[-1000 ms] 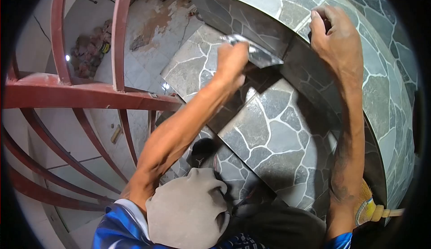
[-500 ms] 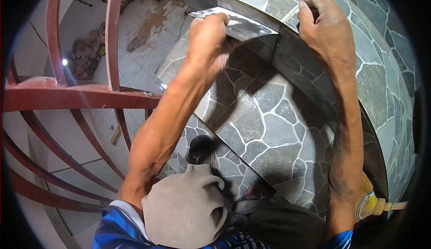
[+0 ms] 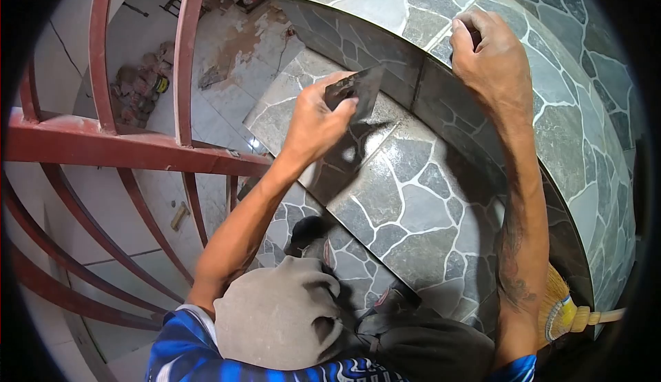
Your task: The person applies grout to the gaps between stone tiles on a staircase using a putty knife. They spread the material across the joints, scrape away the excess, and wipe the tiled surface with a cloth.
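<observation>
My left hand is closed around the edge of a thin, flat metal plate, thumb on the near face and fingers behind. The plate is dark with smears and tilts over the stone-patterned stair tread, near the riser. Up at the right, my right hand is curled above the edge of the upper step. Something dark shows inside its fingers, and I cannot tell what it is.
A red metal railing curves along the left side. Beyond it, a lower floor holds rubble and bags and a small wooden piece. A straw broom lies at the lower right. My knee is in front.
My left hand has come down and towards me from the riser, turning the plate so its shiny face no longer shows. The right hand has shifted slightly left and stays curled.
</observation>
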The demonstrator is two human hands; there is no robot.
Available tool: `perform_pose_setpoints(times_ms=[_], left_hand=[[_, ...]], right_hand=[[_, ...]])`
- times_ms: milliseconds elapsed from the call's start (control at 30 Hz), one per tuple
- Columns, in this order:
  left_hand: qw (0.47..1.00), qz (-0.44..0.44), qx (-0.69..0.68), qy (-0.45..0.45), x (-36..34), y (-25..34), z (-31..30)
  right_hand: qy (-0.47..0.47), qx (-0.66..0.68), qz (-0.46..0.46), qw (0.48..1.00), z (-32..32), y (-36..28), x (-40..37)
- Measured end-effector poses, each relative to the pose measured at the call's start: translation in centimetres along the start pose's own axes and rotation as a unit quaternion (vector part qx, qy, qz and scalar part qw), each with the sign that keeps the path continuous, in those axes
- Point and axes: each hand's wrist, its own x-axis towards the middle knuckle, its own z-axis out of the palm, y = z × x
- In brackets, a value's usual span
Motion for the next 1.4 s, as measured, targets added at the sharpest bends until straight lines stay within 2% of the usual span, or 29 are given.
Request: perform_pose_setpoints(times_ms=[67, 100, 200, 233, 333, 367, 400, 467, 533, 567, 667, 700, 800, 867, 967, 1067, 1133, 1200, 1233, 1333, 1367, 1400], left_hand=[[0.997, 0.048, -0.051, -0.024, 1.7, -0.8, -0.2], [0.998, 0.026, -0.044, -0.027, 2.2, -0.9, -0.5], [0.995, 0.097, -0.024, -0.008, 4.5, -1.8, 0.4], [0.989, 0.131, -0.058, -0.022, 5.7, -3.4, 1.1], [0.980, 0.167, -0.105, -0.027, 5.2, -4.0, 2.2], [0.986, 0.148, -0.075, -0.026, 4.7, -4.4, 1.6], [0.988, 0.140, -0.058, 0.013, 4.6, -4.6, 1.0], [0.988, 0.112, -0.108, 0.024, 5.1, -3.8, 1.4], [0.991, 0.120, -0.047, -0.024, 4.2, -3.2, 2.7], [0.983, 0.154, -0.103, -0.007, 4.4, -4.2, 3.9], [0.991, 0.084, -0.105, -0.011, 5.3, -4.4, 1.7], [0.987, 0.085, -0.135, 0.004, 5.2, -4.4, 1.8], [0.991, 0.105, -0.081, -0.006, 3.3, -3.8, 4.2], [0.989, 0.118, -0.085, 0.000, 4.2, -3.9, 3.7], [0.982, 0.063, -0.176, 0.037, 4.0, -3.3, 3.4], [0.989, 0.105, -0.101, 0.020, 3.2, -3.2, 4.8], [0.989, 0.098, -0.110, 0.023, 4.2, -3.8, 3.8], [0.981, 0.102, -0.149, 0.075, 5.4, -3.7, 2.1], [0.971, 0.109, -0.201, 0.073, 5.4, -3.4, 2.3], [0.987, 0.120, -0.106, 0.019, 4.0, -2.4, 3.4], [0.980, 0.134, -0.141, 0.037, 3.8, -1.4, 4.6], [0.985, 0.119, -0.122, 0.038, 3.7, -1.9, 3.9]], right_hand=[[0.005, 0.006, -0.004, 1.000, 0.0, 0.0, -0.1], [0.007, 0.009, -0.006, 1.000, 0.0, 0.0, -0.1], [-0.003, 0.000, -0.009, 1.000, -0.1, 0.0, -0.2], [0.002, -0.005, -0.013, 1.000, 0.0, 0.0, -0.3], [0.013, -0.017, -0.029, 0.999, 0.2, 0.2, -0.1], [0.011, -0.016, -0.032, 0.999, 0.3, 0.3, -0.2], [0.013, -0.016, -0.036, 0.999, 0.2, 0.4, -0.1], [0.041, -0.031, -0.051, 0.997, 0.4, 0.5, 0.0], [0.043, -0.034, -0.054, 0.997, 0.9, 0.3, -0.5], [0.042, -0.034, -0.055, 0.997, 0.8, 0.4, -0.3], [0.033, -0.025, -0.056, 0.998, 0.5, 0.3, -0.1], [0.031, -0.020, -0.049, 0.998, 0.4, 0.3, -0.3], [0.033, -0.044, -0.060, 0.997, 0.7, 0.3, -0.1], [0.028, -0.030, -0.051, 0.998, 0.5, 0.4, -0.2], [0.032, -0.028, -0.050, 0.998, 0.5, 0.3, -0.4], [0.038, -0.014, -0.036, 0.999, 0.5, 0.1, -0.2], [0.025, -0.014, -0.032, 0.999, 0.5, 0.1, -0.4], [0.017, -0.032, -0.042, 0.998, 0.2, 0.3, -0.2], [0.021, -0.029, -0.037, 0.999, 0.1, 0.3, -0.1], [0.020, -0.017, -0.021, 0.999, 0.5, -0.1, 0.1], [0.017, -0.017, -0.015, 1.000, 0.3, 0.0, 0.3], [0.007, -0.015, -0.007, 1.000, 0.3, -0.1, 0.2]])
